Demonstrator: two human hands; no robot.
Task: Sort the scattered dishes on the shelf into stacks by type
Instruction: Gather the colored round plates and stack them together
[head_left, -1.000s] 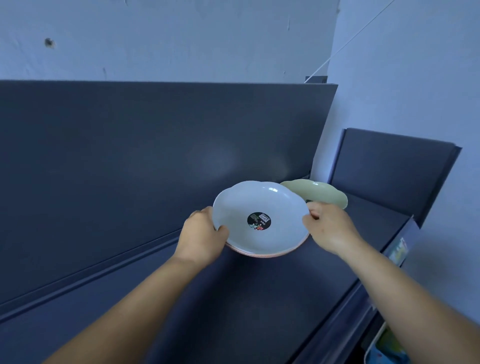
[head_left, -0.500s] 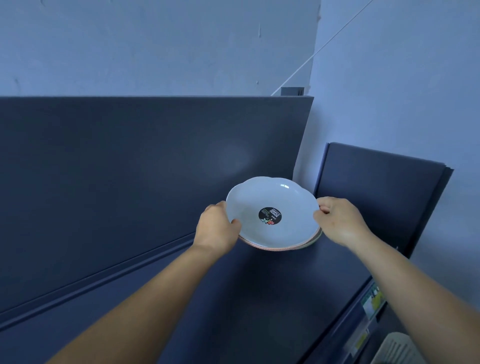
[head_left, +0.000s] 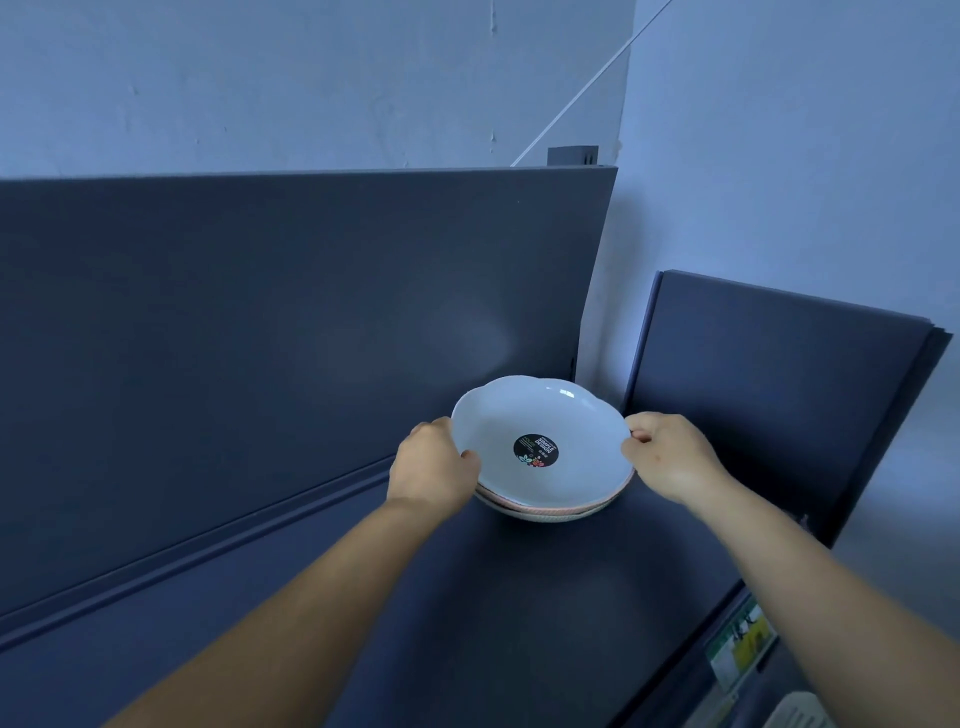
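Since a moment ago I've carried the stack of plates (head_left: 540, 415) rightward to the far corner of the shelf (head_left: 519, 597), covering the green plate that stood there. My left hand (head_left: 434, 470) and right hand (head_left: 670, 457) each pinch opposite rims, thumbs on top, which I judge keeps the nested plates level while they settle squarely.

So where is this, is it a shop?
Probably a shop. The top plate still has a round sticker, the dark shelf looks like display shelving, and a price tag sits on its front edge.
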